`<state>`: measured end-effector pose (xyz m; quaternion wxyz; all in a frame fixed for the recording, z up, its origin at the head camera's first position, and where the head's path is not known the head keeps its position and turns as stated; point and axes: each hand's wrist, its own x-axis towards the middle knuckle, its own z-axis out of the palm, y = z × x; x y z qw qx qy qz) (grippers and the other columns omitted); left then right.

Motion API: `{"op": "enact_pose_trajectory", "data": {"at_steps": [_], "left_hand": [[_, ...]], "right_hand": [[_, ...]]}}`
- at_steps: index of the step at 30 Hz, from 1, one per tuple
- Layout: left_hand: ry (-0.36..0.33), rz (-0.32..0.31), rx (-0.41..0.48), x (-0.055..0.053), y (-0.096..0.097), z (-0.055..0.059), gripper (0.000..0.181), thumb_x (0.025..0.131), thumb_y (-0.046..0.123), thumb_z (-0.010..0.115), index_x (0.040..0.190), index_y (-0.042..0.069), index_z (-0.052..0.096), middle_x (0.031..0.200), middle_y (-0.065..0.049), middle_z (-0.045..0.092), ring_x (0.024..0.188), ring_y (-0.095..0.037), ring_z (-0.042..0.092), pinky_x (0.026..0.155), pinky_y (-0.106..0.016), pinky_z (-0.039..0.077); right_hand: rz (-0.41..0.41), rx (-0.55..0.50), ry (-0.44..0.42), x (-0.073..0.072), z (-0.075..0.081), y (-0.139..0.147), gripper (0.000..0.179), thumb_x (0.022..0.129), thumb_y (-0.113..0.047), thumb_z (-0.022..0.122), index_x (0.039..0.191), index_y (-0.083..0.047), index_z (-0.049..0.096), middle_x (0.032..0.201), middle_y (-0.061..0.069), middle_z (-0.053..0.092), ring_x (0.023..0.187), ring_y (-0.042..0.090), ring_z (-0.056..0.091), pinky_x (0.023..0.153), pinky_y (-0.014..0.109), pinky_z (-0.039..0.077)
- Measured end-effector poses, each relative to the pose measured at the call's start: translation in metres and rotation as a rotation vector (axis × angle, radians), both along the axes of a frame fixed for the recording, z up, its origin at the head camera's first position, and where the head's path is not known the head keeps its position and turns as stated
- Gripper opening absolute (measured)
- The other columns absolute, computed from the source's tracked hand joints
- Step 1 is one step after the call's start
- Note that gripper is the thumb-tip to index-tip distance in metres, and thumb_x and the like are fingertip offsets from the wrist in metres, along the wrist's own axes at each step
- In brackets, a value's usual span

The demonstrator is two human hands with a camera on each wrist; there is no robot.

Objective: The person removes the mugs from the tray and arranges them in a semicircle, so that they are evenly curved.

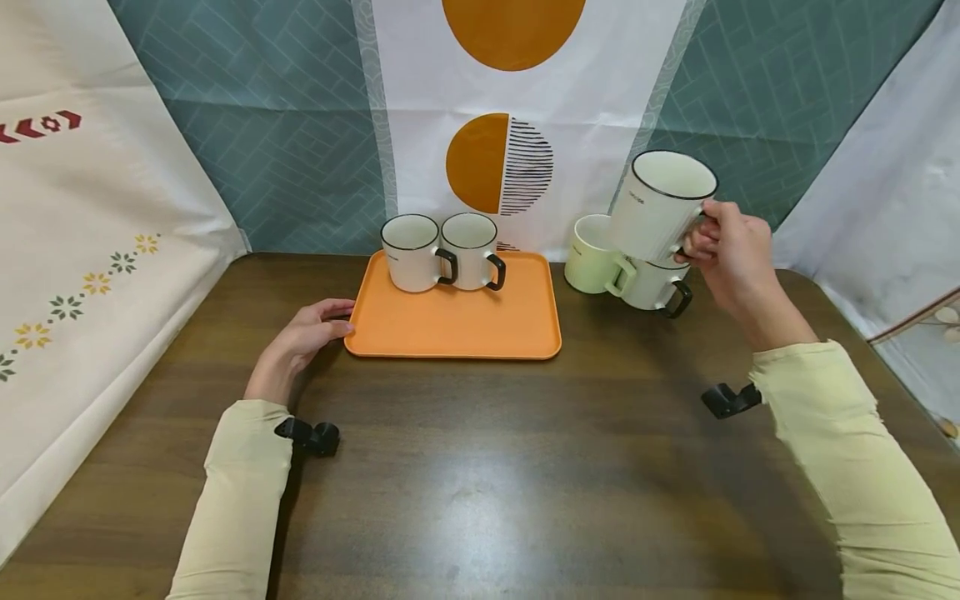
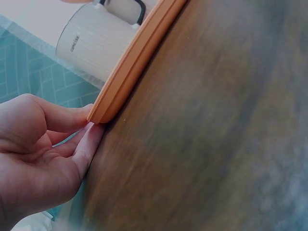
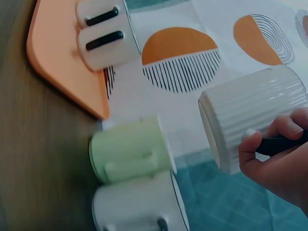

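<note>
My right hand [image 1: 731, 250] grips the black handle of a white mug [image 1: 660, 204] and holds it upright, up off the table. In the right wrist view this ribbed mug [image 3: 255, 110] is clear of the two mugs beneath it. Those are a light green mug [image 1: 587, 258] and a white mug [image 1: 643, 285] with a black handle, side by side. At the left edge of an orange tray [image 1: 465, 333], my left hand [image 1: 303, 333] pinches the rim between thumb and fingers. Two white mugs with black handles, one left [image 1: 411, 258] and one right [image 1: 468, 254], stand on the tray's back part.
The brown wooden table [image 1: 465, 467] spreads out in front of the tray. Behind it hangs a patterned cloth [image 1: 420, 133] with orange circles, close to the mugs. White cloth [image 1: 90, 275] closes off the left side, and another [image 1: 885, 217] hangs at the right.
</note>
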<state>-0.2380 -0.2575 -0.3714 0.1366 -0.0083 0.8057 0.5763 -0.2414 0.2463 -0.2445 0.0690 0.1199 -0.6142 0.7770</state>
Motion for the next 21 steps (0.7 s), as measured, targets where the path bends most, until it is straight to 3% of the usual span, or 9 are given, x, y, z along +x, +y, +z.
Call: {"op": "enact_pose_trajectory", "data": {"at_steps": [6, 11, 16, 21], "left_hand": [[0.002, -0.007, -0.002, 0.001, -0.001, 0.004, 0.057, 0.096, 0.0, 0.05, 0.147, -0.008, 0.025, 0.147, -0.026, 0.031, 0.122, -0.032, 0.039, 0.108, -0.043, 0.031], [0.001, -0.017, 0.001, 0.001, 0.0, 0.004, 0.058, 0.096, 0.0, 0.05, 0.148, -0.008, 0.024, 0.147, -0.027, 0.029, 0.124, -0.032, 0.038, 0.107, -0.041, 0.033], [-0.003, -0.008, -0.013, 0.001, -0.001, 0.002, 0.058, 0.097, 0.0, 0.05, 0.148, -0.008, 0.024, 0.148, -0.027, 0.029, 0.123, -0.031, 0.038, 0.102, -0.037, 0.036], [-0.01, -0.001, -0.005, 0.001, 0.0, 0.001, 0.058, 0.097, 0.0, 0.05, 0.148, -0.008, 0.024, 0.148, -0.026, 0.03, 0.124, -0.032, 0.037, 0.105, -0.04, 0.033]], "right_hand": [[0.034, -0.08, 0.022, 0.016, -0.002, 0.032, 0.048, 0.101, -0.013, 0.038, 0.058, -0.007, 0.018, 0.058, 0.002, 0.014, 0.055, 0.018, 0.014, 0.058, 0.032, 0.033], [0.019, -0.185, 0.012, 0.025, -0.011, 0.05, 0.046, 0.101, -0.008, 0.036, 0.059, -0.005, 0.018, 0.056, 0.003, 0.016, 0.053, 0.018, 0.015, 0.057, 0.033, 0.032], [-0.086, -0.236, -0.007, 0.027, -0.021, 0.059, 0.044, 0.1, -0.006, 0.036, 0.058, -0.003, 0.024, 0.055, 0.004, 0.02, 0.053, 0.018, 0.018, 0.054, 0.032, 0.031], [-0.174, -0.237, -0.033, 0.027, -0.03, 0.07, 0.045, 0.099, -0.007, 0.037, 0.056, -0.003, 0.027, 0.054, 0.004, 0.021, 0.052, 0.018, 0.02, 0.053, 0.031, 0.033]]}}
